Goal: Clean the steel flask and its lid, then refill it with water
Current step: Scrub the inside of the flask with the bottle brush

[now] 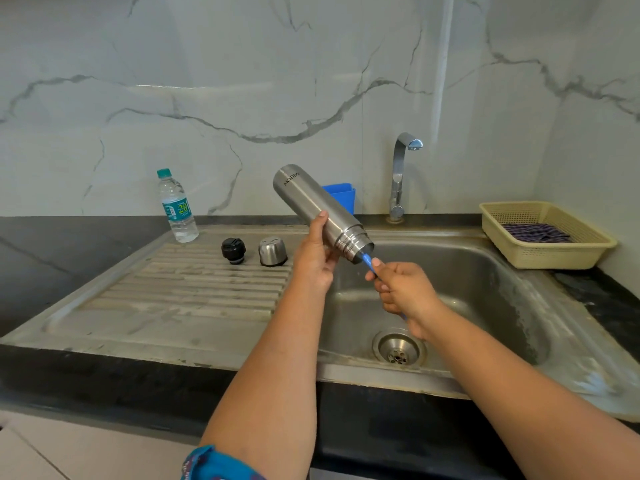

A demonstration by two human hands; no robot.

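While the steel flask [313, 202] hangs tilted over the sink [485, 289], its open mouth points down and to the right and its base points up toward the wall. The left hand [315, 258] grips the flask's lower body just above the threaded neck, thumb on the near side and fingers curled behind it. The right hand [403, 289] is closed around a blue brush handle [367, 262], whose upper end goes into the flask's mouth; the brush head is hidden inside. Both hands are above the basin, with the drain [399, 348] below the right wrist.

On the ribbed draining board [173, 292] to the left, a steel cap [273, 251] stands beside a black stopper [233, 250], the two close together but apart. Farther left, a clear plastic water bottle [178, 207] with a green cap stands upright at the board's back edge. Behind the flask a blue container [341, 195] sits against the marble wall, partly hidden. The tap [401, 174] rises at the sink's back rim, with no water visible at its spout. At the right, a cream plastic basket [550, 237] on the dark counter holds a checked cloth [535, 233].
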